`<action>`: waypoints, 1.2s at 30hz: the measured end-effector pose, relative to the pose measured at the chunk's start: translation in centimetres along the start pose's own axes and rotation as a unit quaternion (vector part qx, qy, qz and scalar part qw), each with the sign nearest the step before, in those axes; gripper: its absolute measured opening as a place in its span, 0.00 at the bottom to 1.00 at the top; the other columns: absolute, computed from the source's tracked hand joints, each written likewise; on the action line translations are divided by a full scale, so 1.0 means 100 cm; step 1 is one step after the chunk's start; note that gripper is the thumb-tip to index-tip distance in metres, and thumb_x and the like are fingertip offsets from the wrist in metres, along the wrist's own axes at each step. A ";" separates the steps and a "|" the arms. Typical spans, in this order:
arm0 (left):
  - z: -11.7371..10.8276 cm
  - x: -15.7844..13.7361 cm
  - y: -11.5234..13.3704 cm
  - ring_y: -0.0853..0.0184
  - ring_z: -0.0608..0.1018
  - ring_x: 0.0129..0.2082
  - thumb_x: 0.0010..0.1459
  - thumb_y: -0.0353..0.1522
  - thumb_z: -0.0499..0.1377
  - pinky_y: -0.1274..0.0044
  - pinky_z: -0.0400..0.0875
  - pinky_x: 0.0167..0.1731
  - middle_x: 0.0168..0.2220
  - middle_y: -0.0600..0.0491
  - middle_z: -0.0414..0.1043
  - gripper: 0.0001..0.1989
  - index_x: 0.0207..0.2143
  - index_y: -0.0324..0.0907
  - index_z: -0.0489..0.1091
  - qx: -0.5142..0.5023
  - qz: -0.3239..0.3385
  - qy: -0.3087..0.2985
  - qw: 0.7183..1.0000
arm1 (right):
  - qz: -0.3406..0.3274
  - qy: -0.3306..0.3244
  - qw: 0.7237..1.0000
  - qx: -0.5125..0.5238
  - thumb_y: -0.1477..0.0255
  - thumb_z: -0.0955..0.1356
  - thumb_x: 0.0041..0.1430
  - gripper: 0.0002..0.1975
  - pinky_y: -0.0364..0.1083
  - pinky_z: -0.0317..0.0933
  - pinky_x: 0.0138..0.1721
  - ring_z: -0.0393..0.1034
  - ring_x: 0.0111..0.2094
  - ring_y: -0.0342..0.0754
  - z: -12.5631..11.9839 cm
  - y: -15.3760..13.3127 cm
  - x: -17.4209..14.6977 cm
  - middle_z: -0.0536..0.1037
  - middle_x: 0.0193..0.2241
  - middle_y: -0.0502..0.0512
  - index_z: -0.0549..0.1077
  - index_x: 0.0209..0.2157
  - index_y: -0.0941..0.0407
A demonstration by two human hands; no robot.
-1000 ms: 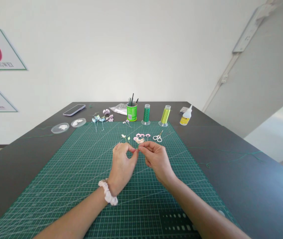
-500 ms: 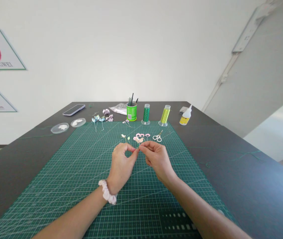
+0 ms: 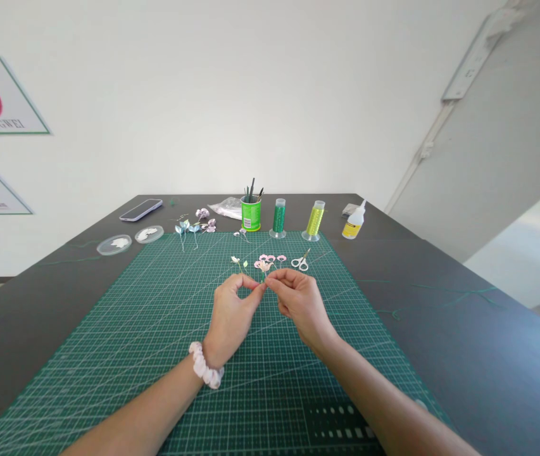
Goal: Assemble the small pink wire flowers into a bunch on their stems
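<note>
Above the green cutting mat (image 3: 165, 329), my left hand (image 3: 236, 310) pinches the green stem of a small pale peach flower (image 3: 264, 266) between thumb and fingers. My right hand (image 3: 301, 304) is closed in a pinch right beside it, its fingertips touching or almost touching the stem; whether thread lies between them is too small to tell. Just beyond the fingers, several pink looped petals (image 3: 282, 258) lie on the mat. A pale bud (image 3: 235, 259) and a small green leaf (image 3: 245, 264) rest to their left. White-handled scissors (image 3: 301, 262) lie to the right.
Along the back stand a green can of tools (image 3: 251, 215), a dark green thread spool (image 3: 279, 218), a yellow-green spool (image 3: 314, 220) and a glue bottle (image 3: 354, 223). Finished flowers (image 3: 196, 226), two clear dishes (image 3: 114, 245) and a phone (image 3: 141, 209) are at the left.
Both hands stay in nearly the same place, still pinched together. The peach flower has turned slightly between the fingers.
</note>
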State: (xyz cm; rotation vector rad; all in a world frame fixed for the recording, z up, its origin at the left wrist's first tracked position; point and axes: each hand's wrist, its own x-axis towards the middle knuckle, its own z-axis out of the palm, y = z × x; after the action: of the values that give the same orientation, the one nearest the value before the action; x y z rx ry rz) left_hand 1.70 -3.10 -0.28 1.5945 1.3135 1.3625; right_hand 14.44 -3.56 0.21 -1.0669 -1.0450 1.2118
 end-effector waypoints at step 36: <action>0.003 0.000 -0.004 0.68 0.72 0.29 0.45 0.36 0.67 0.74 0.66 0.36 0.24 0.55 0.74 0.09 0.22 0.40 0.74 -0.177 -0.108 -0.043 0.977 | 0.042 -0.038 0.994 0.097 0.66 0.75 0.42 0.11 0.38 0.41 0.12 0.42 0.13 0.34 -0.004 -0.004 -0.001 0.54 0.10 0.37 0.73 0.21 0.57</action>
State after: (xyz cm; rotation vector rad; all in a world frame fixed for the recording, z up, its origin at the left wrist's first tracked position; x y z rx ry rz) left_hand 1.89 -2.96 -0.72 1.2185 1.0855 1.2928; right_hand 14.86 -3.74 0.53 -0.9273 -0.9250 1.4020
